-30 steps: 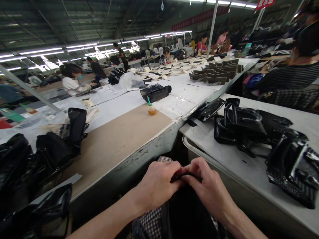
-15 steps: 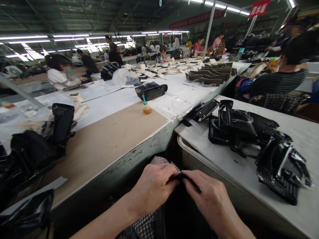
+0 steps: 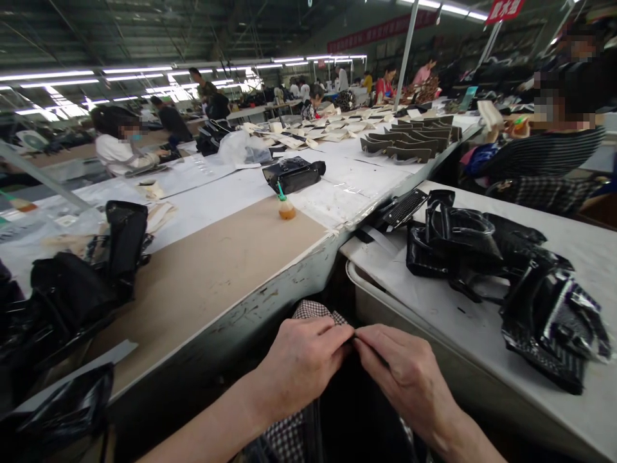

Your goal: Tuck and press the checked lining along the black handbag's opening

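Observation:
My left hand [image 3: 306, 350] and my right hand [image 3: 405, 366] meet at the lower middle of the view, fingertips pinched together on the edge of a black piece [image 3: 354, 392]. The piece hangs dark below them, and its lower part is hard to make out. Checked cloth [image 3: 315, 310] shows behind my left hand and again beneath my left wrist. Both hands are closed, thumbs and forefingers nearly touching each other.
A long table [image 3: 231, 257] holds a bottle of amber liquid [image 3: 286, 208] and black bags [image 3: 72, 289] at left. Glossy black bags [image 3: 549, 321] lie on the right table [image 3: 588, 257]. A person in stripes [image 3: 544, 154] sits at right.
The fingers of my left hand have closed further over the edge, hiding more of the black piece. The tables appear shifted slightly right in the view.

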Available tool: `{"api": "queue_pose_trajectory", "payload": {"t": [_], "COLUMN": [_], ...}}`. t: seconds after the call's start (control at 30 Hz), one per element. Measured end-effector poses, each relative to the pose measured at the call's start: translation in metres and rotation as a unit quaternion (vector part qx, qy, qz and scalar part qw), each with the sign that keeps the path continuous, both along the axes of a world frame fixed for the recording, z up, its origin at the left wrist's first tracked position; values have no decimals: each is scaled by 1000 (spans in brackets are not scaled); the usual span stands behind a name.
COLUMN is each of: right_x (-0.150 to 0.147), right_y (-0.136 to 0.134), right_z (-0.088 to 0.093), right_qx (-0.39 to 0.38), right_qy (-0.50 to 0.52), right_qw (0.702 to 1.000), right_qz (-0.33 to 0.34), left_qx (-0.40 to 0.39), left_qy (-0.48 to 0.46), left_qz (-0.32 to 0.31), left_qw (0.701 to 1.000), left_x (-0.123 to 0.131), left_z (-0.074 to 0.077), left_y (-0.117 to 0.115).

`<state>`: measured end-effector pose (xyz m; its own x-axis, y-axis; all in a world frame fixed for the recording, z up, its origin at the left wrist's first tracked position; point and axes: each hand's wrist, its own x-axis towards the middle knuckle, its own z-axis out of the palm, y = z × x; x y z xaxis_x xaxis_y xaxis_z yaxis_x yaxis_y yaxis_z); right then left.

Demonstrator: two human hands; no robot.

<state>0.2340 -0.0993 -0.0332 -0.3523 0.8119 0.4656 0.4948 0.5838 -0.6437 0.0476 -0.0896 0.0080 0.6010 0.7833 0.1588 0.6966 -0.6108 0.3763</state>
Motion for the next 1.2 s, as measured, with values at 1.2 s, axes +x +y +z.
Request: {"api": "queue_pose_trajectory", "payload": {"t": [1.2], "right_x": [-3], "right_y": [-7], "right_z": [19], "right_qx": [-193], "right_qy": [-303], "right_qw": [932], "right_qz": [-49], "left_qx": [55], "left_qy": [229], "left_qz": [105], "left_qw": [966], "left_x": [-12], "left_z": [8], "left_y": [-25]}}
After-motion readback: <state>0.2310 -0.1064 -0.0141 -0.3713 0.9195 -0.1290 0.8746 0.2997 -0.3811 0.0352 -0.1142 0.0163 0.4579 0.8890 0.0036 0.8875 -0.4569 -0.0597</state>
